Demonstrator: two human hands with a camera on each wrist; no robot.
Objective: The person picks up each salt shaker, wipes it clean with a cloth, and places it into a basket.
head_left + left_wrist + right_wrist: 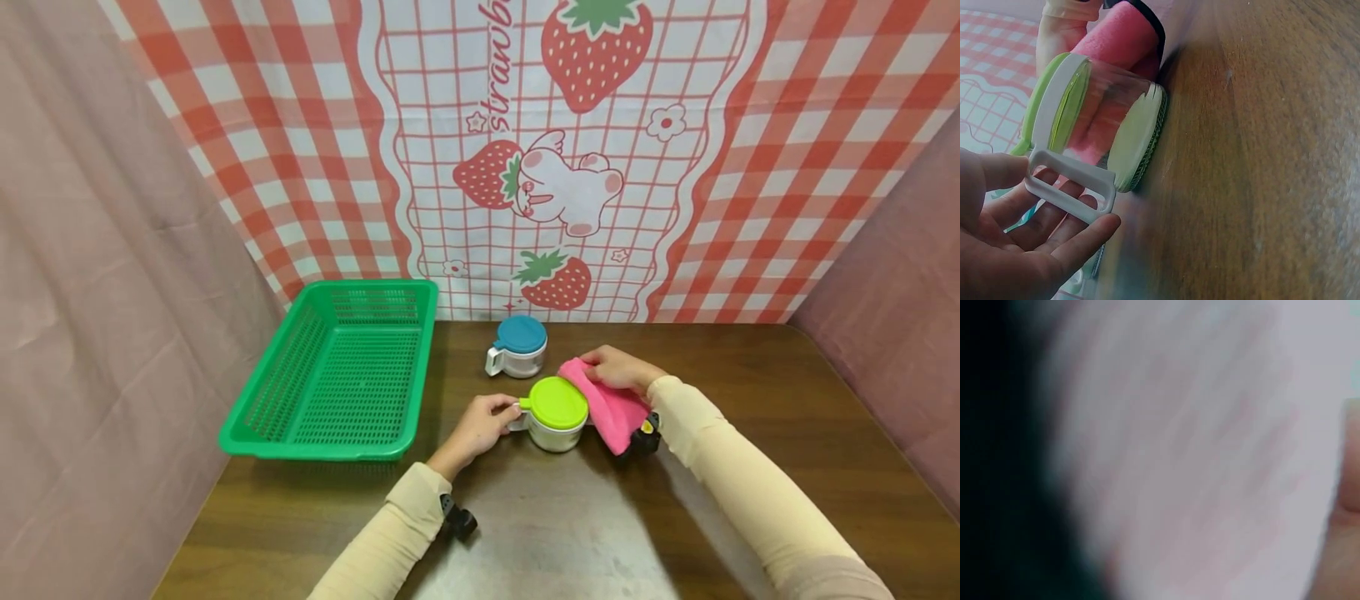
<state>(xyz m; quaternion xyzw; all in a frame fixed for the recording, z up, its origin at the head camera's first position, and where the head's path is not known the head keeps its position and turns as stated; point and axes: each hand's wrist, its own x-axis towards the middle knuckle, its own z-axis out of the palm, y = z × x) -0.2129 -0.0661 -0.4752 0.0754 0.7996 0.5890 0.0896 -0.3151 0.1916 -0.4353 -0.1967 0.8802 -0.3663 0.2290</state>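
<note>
A clear jar (555,438) with a lime-green lid (558,402) stands upright on the table. My left hand (480,427) pinches its white handle (1075,170), thumb at the lid end and fingertips behind and below. On the jar's other side, my right hand (621,369) grips a pink cloth (611,414), which lies against the jar's side and drapes down to the right. Through the clear wall the pink shows in the left wrist view. The right wrist view is mostly a blurred pale surface, with a bit of skin (1350,462) at the right edge.
A similar jar with a blue lid (521,334) stands just behind, its handle facing left. To the left sits a green plastic basket (426,367) with slotted walls. A strawberry-print checked curtain (562,192) hangs behind the wooden table (750,400); plain pink cloths hang at both sides.
</note>
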